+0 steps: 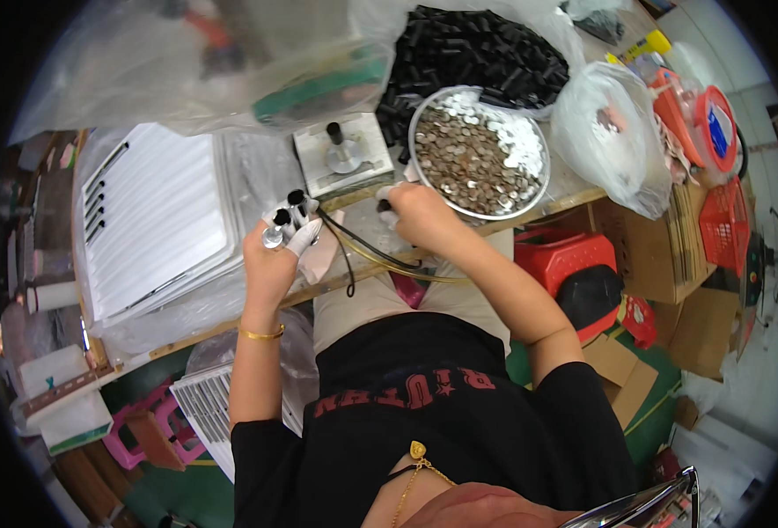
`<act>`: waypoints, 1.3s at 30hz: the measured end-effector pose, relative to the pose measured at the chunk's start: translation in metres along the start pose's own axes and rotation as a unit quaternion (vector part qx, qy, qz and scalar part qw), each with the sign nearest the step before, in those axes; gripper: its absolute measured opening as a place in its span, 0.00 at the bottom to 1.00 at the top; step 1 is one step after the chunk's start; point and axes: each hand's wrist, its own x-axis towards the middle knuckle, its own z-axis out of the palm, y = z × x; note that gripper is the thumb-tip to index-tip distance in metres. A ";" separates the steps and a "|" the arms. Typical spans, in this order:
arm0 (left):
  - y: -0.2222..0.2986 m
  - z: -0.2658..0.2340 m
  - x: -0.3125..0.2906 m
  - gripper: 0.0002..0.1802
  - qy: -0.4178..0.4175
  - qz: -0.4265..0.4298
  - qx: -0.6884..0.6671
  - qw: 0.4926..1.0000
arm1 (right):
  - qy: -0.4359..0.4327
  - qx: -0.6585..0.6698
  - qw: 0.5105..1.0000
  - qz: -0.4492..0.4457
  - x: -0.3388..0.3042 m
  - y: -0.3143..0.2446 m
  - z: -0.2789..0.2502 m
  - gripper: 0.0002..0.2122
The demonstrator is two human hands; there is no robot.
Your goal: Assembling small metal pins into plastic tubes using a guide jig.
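My left hand (270,260), white coverings on some fingers, is closed around several short black tubes (297,198); a silvery round end shows on one. To its right, my right hand (420,216) pinches a small black tube (384,205) between covered fingertips at the table edge. Ahead of both hands sits a square metal base plate (319,169) with a round fitting (345,158). A black tube (334,134) stands upright on that fitting. Beyond my right hand, a round metal bowl (486,214) holds many small metal discs (459,154).
Loose black tubes (477,53) pile up in plastic behind the bowl. White trays (165,211) with black-tipped rods lie left. Clear plastic (231,79) covers the far left. Dark cords (371,251) hang over the front edge. A red stool (565,255) stands below right.
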 end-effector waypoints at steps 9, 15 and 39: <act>-0.016 0.017 -0.010 0.12 0.017 0.010 -0.053 0.998 | 0.271 0.080 0.956 0.077 -0.036 0.034 -0.056 0.08; -0.017 0.008 -0.024 0.12 0.068 -0.007 -0.065 0.996 | 0.300 0.061 0.898 0.318 -0.083 0.115 -0.119 0.07; -0.022 0.052 -0.026 0.19 -0.010 -0.039 -0.102 0.994 | 0.231 0.083 0.925 0.289 -0.070 0.097 -0.116 0.07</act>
